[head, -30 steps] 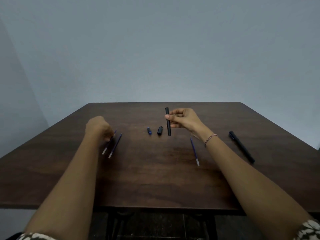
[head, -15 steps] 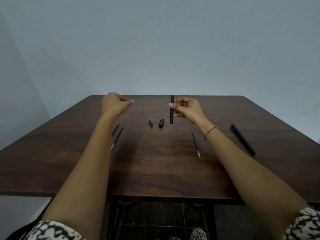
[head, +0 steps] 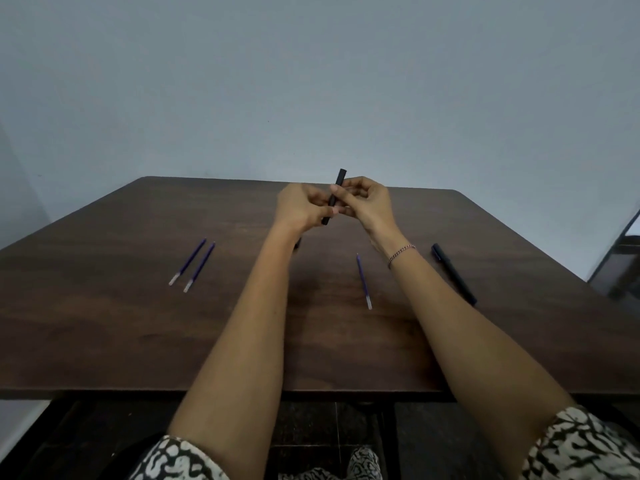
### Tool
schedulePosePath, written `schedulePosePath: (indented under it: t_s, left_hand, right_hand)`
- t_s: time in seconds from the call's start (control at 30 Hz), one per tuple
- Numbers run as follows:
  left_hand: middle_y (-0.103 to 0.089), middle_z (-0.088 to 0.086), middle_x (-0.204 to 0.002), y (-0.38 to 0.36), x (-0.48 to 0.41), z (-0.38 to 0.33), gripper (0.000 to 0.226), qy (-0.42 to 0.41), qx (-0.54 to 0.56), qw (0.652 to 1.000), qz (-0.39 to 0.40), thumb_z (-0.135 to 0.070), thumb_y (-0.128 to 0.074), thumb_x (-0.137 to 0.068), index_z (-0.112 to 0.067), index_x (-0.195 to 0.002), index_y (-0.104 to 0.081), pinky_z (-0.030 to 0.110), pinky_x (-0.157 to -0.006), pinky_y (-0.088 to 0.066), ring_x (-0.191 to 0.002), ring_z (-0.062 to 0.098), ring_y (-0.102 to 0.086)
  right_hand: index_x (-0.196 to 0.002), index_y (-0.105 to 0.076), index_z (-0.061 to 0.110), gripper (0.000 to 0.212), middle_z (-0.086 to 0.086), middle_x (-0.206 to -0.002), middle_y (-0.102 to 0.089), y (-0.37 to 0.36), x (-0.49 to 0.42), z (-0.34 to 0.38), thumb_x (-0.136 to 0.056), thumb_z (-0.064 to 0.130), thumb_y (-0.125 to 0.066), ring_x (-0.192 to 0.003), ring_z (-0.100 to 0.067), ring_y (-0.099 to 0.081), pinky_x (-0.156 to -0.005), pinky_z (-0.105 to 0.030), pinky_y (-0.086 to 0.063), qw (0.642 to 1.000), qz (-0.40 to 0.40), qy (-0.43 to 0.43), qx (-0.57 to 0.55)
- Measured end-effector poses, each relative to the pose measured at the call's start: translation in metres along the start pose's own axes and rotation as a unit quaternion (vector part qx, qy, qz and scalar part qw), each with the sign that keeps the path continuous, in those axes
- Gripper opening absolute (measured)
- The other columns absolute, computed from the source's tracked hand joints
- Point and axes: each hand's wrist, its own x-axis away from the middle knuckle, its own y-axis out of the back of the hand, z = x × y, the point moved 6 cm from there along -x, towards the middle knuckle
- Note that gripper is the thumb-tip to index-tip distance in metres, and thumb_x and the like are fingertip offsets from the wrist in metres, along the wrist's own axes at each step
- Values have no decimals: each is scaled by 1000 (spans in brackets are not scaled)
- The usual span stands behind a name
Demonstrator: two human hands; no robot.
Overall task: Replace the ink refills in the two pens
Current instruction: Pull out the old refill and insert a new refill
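Observation:
Above the far middle of the table I hold a black pen barrel (head: 338, 183), nearly upright and tilted slightly right. My right hand (head: 369, 202) pinches its upper part, and my left hand (head: 299, 207) closes its fingertips on the lower end. Two blue refills (head: 194, 263) lie side by side on the left of the table. A third blue refill (head: 363, 282) lies between my forearms. A whole black pen (head: 453, 273) lies at the right. My left arm hides most of the small pen parts; only a dark bit (head: 298, 242) shows.
The dark wooden table (head: 104, 323) runs to a plain grey wall. A dark object (head: 620, 265) stands off the table's right edge. Patterned sleeves show at the bottom of the view.
My left hand left the two refills, rose and crossed right to join my right hand on the barrel. The barrel has tilted slightly, and the view has tipped down.

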Motion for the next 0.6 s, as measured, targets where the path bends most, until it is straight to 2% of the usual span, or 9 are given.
schedulePosePath:
  t_s: [0.07,0.2,0.33,0.43,0.53,0.6]
  left_hand:
    - [-69,8,-74,0,1,0,12,-3,-2,1000,11,-7,-78,-73,-7,-81,-69,22,-61,-57,-71,15,-69]
    - [-68,14,-77,-1,3,0,29,-5,29,999,27,-2,-74,-76,5,-102,-64,28,-64,-60,-68,21,-70]
    - [-70,16,-82,-1,5,0,24,-20,14,999,27,-4,-73,-78,3,-100,-66,27,-63,-60,-70,19,-70]
    - [-68,10,-78,1,4,2,20,-22,-7,1000,14,-5,-74,-77,1,-95,-68,17,-54,-55,-66,12,-68]
    - [-64,5,-71,4,1,7,18,-4,-2,1000,-13,-5,-76,-75,0,-89,-65,14,-49,-53,-65,14,-66]
    - [-60,1,-68,9,-2,11,19,8,-1,999,-42,-5,-77,-74,-5,-85,-61,13,-46,-51,-61,10,-64]
  right_hand:
    - [-81,-62,10,17,-7,-72,-64,-1,0,-1,-76,14,-78,-56,-9,-65,-57,-21,-54,1000,12,-7,21]
    - [-81,-63,9,17,-6,-73,-64,0,1,-2,-76,14,-79,-62,-9,-66,-59,-22,-56,999,27,-17,31]
    - [-82,-61,7,18,-8,-76,-64,-2,1,-5,-76,12,-78,-61,-10,-67,-58,-22,-57,997,50,-37,35]
    - [-92,-60,0,24,-10,-77,-66,-3,2,-6,-79,14,-75,-62,-14,-69,-59,-22,-58,993,85,-61,55]
    - [-100,-62,0,40,-9,-74,-69,5,1,1,-82,34,-72,-64,-15,-69,-64,-26,-59,966,100,-45,233]
    - [-86,-67,2,45,-9,-71,-71,16,-2,10,-81,47,-69,-64,-17,-68,-67,-29,-57,915,94,-9,393]
